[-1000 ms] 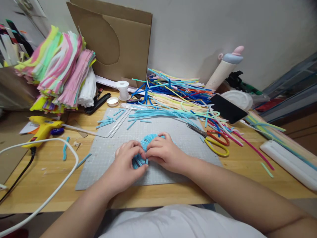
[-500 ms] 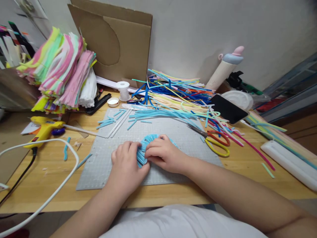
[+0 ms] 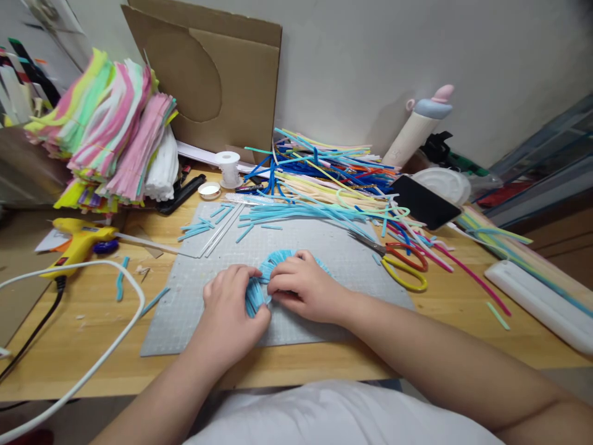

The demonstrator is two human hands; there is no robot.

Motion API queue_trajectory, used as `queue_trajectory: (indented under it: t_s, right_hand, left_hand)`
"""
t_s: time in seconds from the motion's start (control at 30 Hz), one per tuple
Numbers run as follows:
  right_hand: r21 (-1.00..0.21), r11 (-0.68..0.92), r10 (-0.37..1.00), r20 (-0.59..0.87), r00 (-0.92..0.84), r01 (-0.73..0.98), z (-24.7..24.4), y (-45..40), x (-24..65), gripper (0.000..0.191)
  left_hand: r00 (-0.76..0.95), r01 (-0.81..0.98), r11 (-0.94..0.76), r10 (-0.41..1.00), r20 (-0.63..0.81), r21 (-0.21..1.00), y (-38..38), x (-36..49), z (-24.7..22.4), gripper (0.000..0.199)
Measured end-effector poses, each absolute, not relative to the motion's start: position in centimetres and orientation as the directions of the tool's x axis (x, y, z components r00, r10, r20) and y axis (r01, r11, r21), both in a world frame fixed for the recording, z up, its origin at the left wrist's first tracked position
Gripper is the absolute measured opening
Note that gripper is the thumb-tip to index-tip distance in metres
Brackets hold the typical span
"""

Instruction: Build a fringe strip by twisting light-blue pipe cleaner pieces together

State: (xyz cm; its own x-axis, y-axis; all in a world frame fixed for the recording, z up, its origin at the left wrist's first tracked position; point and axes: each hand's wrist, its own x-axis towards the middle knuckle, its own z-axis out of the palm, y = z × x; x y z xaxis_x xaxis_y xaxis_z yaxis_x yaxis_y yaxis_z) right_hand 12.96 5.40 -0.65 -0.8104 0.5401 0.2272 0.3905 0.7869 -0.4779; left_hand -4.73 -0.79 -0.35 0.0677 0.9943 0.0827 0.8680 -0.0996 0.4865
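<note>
A curved piece of light blue pipe cleaners [image 3: 279, 256], set side by side in a fan or ring, lies on the grey cutting mat [image 3: 171, 327]. My left hand [image 3: 229, 303] curls round its left end, thumb at the near side and fingers at the far side. Across its middle and right part rests my right hand [image 3: 306, 287], fingers bent and pinching the inner edge. The right hand covers much of the piece, so its full outline is hidden. Several cut light blue pipe cleaner pieces [image 3: 197, 228] lie farther up the mat.
Orange-and-yellow scissors [image 3: 393, 259] lie right of my hands. A yellow glue gun [image 3: 78, 244] with its cord is at left. Behind are bundled pipe cleaners [image 3: 319, 167], a thread spool [image 3: 229, 170], a phone [image 3: 426, 202], a bottle [image 3: 414, 130] and cardboard [image 3: 245, 80].
My left hand has shifted slightly left and its thumb has moved away from my right fingers, showing a gap in the blue piece. The right hand stays nearly in place.
</note>
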Motion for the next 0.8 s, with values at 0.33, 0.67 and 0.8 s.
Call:
queue_trajectory:
  t_s: [0.33,0.67,0.8]
  right_hand:
    - [-0.301,0.827,0.546,0.232,-0.805,0.474,-0.97,4.61,12.25,0.009]
    - [-0.269,0.834,0.542,0.23,-0.808,0.482,-1.06,4.66,12.14,0.008]
    - [-0.238,0.853,0.514,0.232,-0.826,0.464,-0.98,4.69,12.33,0.01]
  left_hand:
    - [0.073,0.867,-0.096,0.995,0.067,0.489,-0.75,-4.74,-0.18,0.036]
    - [0.074,0.866,-0.098,0.995,0.068,0.491,-0.72,-4.72,-0.36,0.035]
    - [0.076,0.863,-0.102,0.995,0.072,0.495,-0.73,-4.71,-0.35,0.035]
